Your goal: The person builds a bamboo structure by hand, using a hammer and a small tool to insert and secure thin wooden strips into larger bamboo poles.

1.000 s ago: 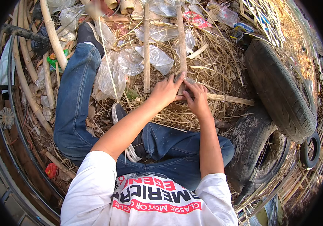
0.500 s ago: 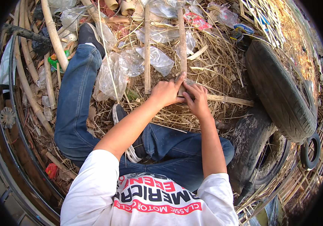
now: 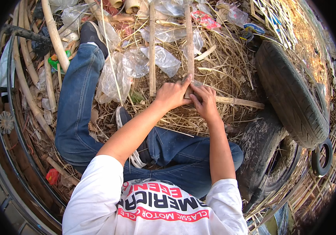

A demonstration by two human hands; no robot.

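Observation:
I sit on dry straw in blue jeans, one leg stretched to the upper left. My left hand [image 3: 172, 95] and my right hand [image 3: 204, 101] meet where two bamboo strips cross. One long bamboo strip [image 3: 189, 37] runs up and away from my hands. A second bamboo strip [image 3: 240, 102] lies across it and sticks out to the right. Both hands are closed on the crossing point; what lies between the fingers is hidden. Another loose bamboo strip [image 3: 152, 47] lies parallel, just left of my left hand.
Crumpled clear plastic bags [image 3: 130, 64] lie on the straw past my knee. Thick bamboo poles [image 3: 54, 35] lean at the left. A worn black tyre [image 3: 289, 94] sits at the right, with a muddy tyre [image 3: 262, 152] below it. Litter is scattered at the top.
None worth noting: my hands stay at the crossing of the strips, with only slight finger shifts.

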